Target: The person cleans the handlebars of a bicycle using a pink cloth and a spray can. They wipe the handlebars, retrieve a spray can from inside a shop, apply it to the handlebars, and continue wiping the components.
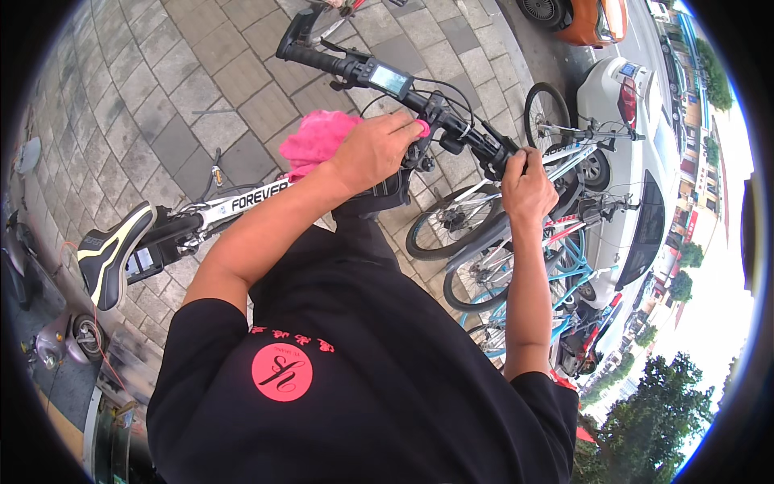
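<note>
My left hand pinches a bright pink cloth against the stem area of a bicycle's handlebar; part of the cloth pokes out past the fingertips. At the near end of the bar, my right hand is closed around the black grip. A display unit is mounted on the bar, between the stem and the far grip. The white frame tube bears the Forever maker's name and runs left to a black saddle with pale yellow bands. My left forearm hides part of the frame.
Several parked bicycles stand close on the right, beside a white car. Beyond it is an orange car at the kerb. Stone paving spreads across the left. A scooter and an orange cord are at lower left.
</note>
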Available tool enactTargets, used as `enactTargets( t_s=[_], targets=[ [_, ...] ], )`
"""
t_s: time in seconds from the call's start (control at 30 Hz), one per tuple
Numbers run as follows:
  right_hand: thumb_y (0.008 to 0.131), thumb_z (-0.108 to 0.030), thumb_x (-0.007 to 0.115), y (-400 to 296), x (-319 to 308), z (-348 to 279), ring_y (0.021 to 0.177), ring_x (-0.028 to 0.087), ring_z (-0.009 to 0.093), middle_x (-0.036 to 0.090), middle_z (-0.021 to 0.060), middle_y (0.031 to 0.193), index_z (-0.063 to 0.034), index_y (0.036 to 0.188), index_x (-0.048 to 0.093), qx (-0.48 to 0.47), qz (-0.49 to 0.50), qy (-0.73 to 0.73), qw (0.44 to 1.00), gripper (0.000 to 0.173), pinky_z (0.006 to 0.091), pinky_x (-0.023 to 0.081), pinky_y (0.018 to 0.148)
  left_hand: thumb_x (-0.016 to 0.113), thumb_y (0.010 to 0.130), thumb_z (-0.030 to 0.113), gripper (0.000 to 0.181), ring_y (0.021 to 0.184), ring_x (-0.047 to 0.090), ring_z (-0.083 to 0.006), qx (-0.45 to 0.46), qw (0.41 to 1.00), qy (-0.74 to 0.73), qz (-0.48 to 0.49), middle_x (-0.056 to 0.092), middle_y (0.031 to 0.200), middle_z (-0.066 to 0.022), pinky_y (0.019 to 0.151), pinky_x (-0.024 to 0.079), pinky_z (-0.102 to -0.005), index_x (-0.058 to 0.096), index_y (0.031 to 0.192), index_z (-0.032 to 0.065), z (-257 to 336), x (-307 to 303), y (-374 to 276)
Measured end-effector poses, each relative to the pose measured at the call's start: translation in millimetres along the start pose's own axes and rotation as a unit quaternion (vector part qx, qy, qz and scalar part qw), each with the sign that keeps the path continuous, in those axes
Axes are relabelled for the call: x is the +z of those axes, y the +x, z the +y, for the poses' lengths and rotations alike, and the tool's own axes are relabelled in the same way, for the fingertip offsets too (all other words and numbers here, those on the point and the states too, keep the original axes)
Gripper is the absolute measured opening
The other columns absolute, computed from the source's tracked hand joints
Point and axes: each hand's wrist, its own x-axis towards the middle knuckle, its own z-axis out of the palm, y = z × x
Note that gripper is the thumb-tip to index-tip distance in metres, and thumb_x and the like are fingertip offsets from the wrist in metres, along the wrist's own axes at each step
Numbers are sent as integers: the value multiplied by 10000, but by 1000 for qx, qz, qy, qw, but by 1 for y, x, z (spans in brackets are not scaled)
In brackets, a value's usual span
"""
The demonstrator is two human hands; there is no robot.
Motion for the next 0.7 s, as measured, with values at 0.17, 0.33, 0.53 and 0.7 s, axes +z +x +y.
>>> enactTargets(
  t_s=[0.17, 0.33, 0.53, 0.7],
  targets=[
    [1037, -351, 567, -3, -1, 0, 807, 739, 434, 779, 163, 883, -146, 1087, 713, -7, 6, -14, 1000, 257, 546, 548, 754, 735, 966, 31, 259, 1012, 730, -361, -51, 996, -74, 27, 738, 1139, -170, 835, 598, -398, 727, 1219, -20, 5, -2, -6],
    [1038, -334, 567, -3, 1, 0, 798, 737, 428, 777, 159, 877, -147, 1082, 711, -22, 25, -5, 999, 240, 533, 552, 732, 741, 957, 8, 275, 1009, 728, -364, -41, 995, -61, 71, 736, 1142, -170, 851, 595, -407, 729, 1230, -18, 4, 8, -4],
    [1034, -332, 580, -3, 1, 0, 790, 736, 418, 776, 155, 883, -145, 1082, 714, -16, 19, -10, 1000, 235, 527, 551, 726, 742, 949, -3, 275, 978, 729, -365, -35, 995, -54, 72, 733, 1126, -166, 828, 596, -420, 728, 1224, -17, 8, 8, 1],
    [1032, -339, 581, 0, 3, 0, 779, 734, 417, 773, 166, 870, -138, 1079, 716, -16, 20, -14, 1000, 247, 522, 553, 718, 715, 978, 26, 197, 953, 724, -373, -45, 998, -31, 13, 728, 1101, -154, 795, 592, -428, 727, 1170, -15, 9, -1, 9]
  ],
)
